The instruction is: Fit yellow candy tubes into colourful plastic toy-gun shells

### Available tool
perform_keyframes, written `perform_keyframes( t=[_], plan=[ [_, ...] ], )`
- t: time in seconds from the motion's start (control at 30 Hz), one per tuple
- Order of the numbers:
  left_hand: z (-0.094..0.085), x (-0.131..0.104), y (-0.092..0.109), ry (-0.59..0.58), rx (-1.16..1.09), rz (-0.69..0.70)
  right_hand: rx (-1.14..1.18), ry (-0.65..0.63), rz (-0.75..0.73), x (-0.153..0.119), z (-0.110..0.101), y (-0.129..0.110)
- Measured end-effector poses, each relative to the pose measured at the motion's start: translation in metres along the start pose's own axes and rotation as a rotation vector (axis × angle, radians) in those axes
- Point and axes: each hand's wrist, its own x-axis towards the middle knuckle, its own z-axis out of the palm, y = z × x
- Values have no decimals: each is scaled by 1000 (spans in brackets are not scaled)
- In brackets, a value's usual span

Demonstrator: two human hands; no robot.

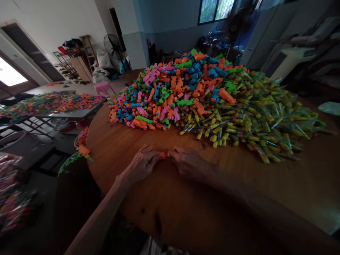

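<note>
Over the front part of the round wooden table (pixel 114 156), my left hand (pixel 143 161) is closed around a small orange plastic piece (pixel 162 155), whose end sticks out to the right. My right hand (pixel 183 158) pinches a small yellowish piece (pixel 168 154) right beside that end; whether the two pieces touch cannot be made out. Behind my hands lies a heap of orange, blue, green and pink plastic pieces (pixel 159 95). To its right spreads a pile of yellow pieces in clear wrapping (pixel 255 117).
A second table (pixel 79 112) at the left carries more coloured pieces. Tubs of pieces (pixel 69 161) stand beside the round table's left edge. Farther back are a pink stool (pixel 103 87), a standing fan (pixel 113 46) and white sacks (pixel 102 65).
</note>
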Motion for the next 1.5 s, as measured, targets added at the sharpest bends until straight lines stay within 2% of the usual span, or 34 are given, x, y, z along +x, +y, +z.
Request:
perform_keyframes(
  t=[0.27, 0.43, 0.63, 0.77, 0.93, 1.03, 1.13, 1.3, 1.37, 1.5],
  plan=[
    [1, -3, 14, 1, 166, 26, 15, 93, 41, -3, 14, 4],
    [-2, -2, 22, -55, 220, 10, -43, 99, 32, -6, 12, 0],
    [6, 0, 22, -61, 271, 35, -85, 90, 34, -5, 9, -3],
    [8, 9, 16, -69, 176, 19, -78, 105, 103, -6, 8, 2],
    [9, 17, 6, -26, 89, -109, -40, 119, 104, -8, 4, 7],
    [12, 18, 4, 43, 92, -155, -38, 103, 104, -7, 5, 8],
    [15, 17, 3, 95, 7, -197, -30, 141, 91, -7, 8, 9],
    [14, 14, 5, 96, -98, -267, 3, 139, 79, -7, 12, 12],
    [12, 14, 8, 89, -133, -243, 14, 134, 81, -7, 11, 14],
    [9, 15, 15, 111, -129, -85, 89, 154, 57, -7, 10, 15]
  ],
)
